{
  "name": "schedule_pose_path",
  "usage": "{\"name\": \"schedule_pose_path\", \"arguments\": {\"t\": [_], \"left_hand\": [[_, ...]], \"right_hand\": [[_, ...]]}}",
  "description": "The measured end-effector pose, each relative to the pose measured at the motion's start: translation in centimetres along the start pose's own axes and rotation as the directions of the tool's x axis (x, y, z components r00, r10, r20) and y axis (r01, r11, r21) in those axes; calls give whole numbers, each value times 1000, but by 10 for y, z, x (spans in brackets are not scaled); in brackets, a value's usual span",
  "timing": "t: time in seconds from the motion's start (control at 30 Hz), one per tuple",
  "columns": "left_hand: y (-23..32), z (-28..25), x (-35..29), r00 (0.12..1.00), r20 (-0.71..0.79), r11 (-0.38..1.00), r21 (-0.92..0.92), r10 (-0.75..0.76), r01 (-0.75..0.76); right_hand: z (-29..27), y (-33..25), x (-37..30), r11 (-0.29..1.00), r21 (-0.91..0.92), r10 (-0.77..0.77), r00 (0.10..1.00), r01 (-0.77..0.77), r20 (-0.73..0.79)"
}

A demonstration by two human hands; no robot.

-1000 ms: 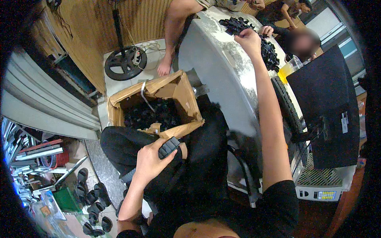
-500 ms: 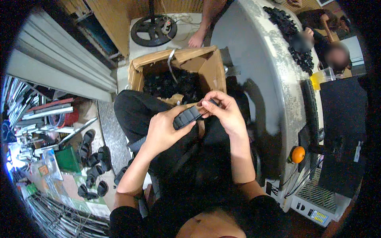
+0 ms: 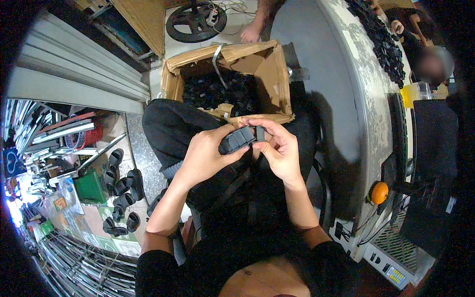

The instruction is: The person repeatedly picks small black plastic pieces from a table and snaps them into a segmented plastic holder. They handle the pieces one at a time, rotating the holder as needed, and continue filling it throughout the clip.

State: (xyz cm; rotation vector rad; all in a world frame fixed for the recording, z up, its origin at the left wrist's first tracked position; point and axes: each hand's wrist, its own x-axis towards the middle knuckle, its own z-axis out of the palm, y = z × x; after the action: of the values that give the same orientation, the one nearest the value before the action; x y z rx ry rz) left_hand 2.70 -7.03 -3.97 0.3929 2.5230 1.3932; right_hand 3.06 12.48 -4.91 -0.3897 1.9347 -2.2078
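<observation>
Over my lap, my left hand (image 3: 202,154) is closed around a short row of dark grey block-shaped plastic pieces (image 3: 237,140). My right hand (image 3: 283,152) pinches one small dark grey plastic piece (image 3: 260,133) between thumb and fingers, right by the row's end. Whether the two touch, I cannot tell. Just beyond my hands stands an open cardboard box (image 3: 173,81) with many small black pieces (image 3: 217,91) inside. Fingers hide parts of both held things.
To the right runs a long worn table (image 3: 354,99) bearing a heap of black pieces (image 3: 383,44), an orange fruit (image 3: 380,192) and a dark monitor (image 3: 433,163). Sandals (image 3: 123,185) and metal strips (image 3: 74,257) lie on the left. Another person's bare foot (image 3: 251,32) is beyond the box.
My right hand has turned, bringing the small piece upright beside the row's end. The row has tilted slightly in my left hand. The whole view has shifted a little.
</observation>
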Motion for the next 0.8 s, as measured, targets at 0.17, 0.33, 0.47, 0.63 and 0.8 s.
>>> {"name": "schedule_pose_path", "arguments": {"t": [0.17, 0.33, 0.47, 0.63, 0.8], "left_hand": [[4, -2, -2, 998, 63, 999, -29, 27, -25], [1, 2, -3, 992, 110, 995, -85, 57, -48], [2, 3, -4, 977, 111, 983, -47, 182, -178], [10, 9, -1, 985, 160, 995, 66, 67, -79], [14, 17, -5, 996, -22, 972, 223, 85, -78]], "right_hand": [[4, 13, -7, 983, 184, 18, 998, -8, -52], [4, 19, -6, 968, 231, -93, 996, 94, -12], [-9, 2, 0, 966, 207, 111, 972, -155, 206], [-47, -47, 41, 888, -370, 3, 801, 274, 598], [-173, -146, 119, 422, -860, -461, 885, 287, 69]]}}
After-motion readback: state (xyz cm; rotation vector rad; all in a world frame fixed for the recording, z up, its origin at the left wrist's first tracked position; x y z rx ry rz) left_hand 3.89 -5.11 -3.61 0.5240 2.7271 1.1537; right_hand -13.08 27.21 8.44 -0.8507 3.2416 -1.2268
